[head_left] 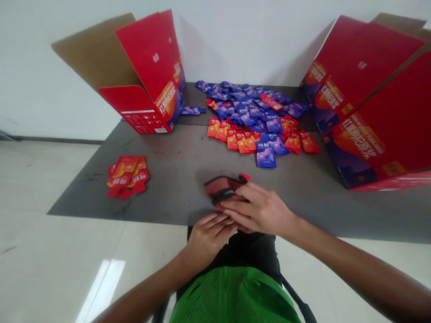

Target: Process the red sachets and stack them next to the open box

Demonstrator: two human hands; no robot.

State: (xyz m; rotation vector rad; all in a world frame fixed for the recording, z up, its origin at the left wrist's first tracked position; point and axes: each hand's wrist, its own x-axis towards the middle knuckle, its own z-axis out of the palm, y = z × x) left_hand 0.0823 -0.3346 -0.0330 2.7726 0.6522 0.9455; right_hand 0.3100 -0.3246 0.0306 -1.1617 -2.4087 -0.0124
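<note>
At the counter's (168, 157) near edge, your right hand (261, 210) pinches the sachet stack (222, 187) lying crosswise ahead; left hand's (208, 233) grip unclear

I get bright, even light; glare streaks the glossy pale floor tiles (101, 287) near left (edges bow); right hand (261, 208) slightly blurred.

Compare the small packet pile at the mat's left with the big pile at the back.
The small pile holds only red-orange packets; the big pile mixes red-orange with purple. The small pile is compact; the big pile sprawls wide, with many more. Both lie on the dark mat.
</note>
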